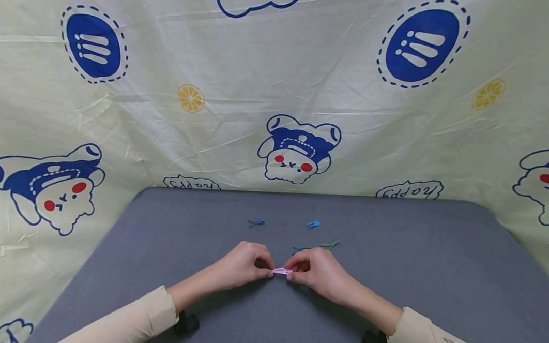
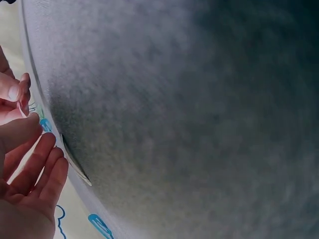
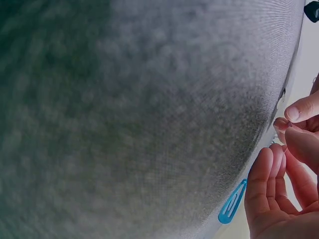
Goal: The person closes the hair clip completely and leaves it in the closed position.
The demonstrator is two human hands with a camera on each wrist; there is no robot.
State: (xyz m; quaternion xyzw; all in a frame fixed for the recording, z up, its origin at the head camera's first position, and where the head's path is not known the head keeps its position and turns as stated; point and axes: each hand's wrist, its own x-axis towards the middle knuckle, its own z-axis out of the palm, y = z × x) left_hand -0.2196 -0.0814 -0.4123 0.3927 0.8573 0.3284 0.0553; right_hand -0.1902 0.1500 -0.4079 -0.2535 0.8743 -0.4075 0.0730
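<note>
A pink snap hair clip [image 1: 281, 271] is stretched between both hands just above the grey table. My left hand [image 1: 245, 266] pinches its left end with thumb and fingertips. At the other end, my right hand [image 1: 321, 273] pinches the clip the same way. In the left wrist view a sliver of the pink clip [image 2: 21, 109] shows between the fingertips. The right wrist view shows the right hand [image 3: 279, 194] low at the edge, its other fingers stretched out; the clip there is almost wholly hidden.
Beyond the hands lie a dark blue hair clip [image 1: 255, 223] and a bright blue hair clip [image 1: 313, 225]. Closer to the right hand are a green hair clip [image 1: 330, 245] and another blue one [image 1: 300, 248], partly covered. A patterned cloth [image 1: 229, 138] hangs behind the table [image 1: 169, 218].
</note>
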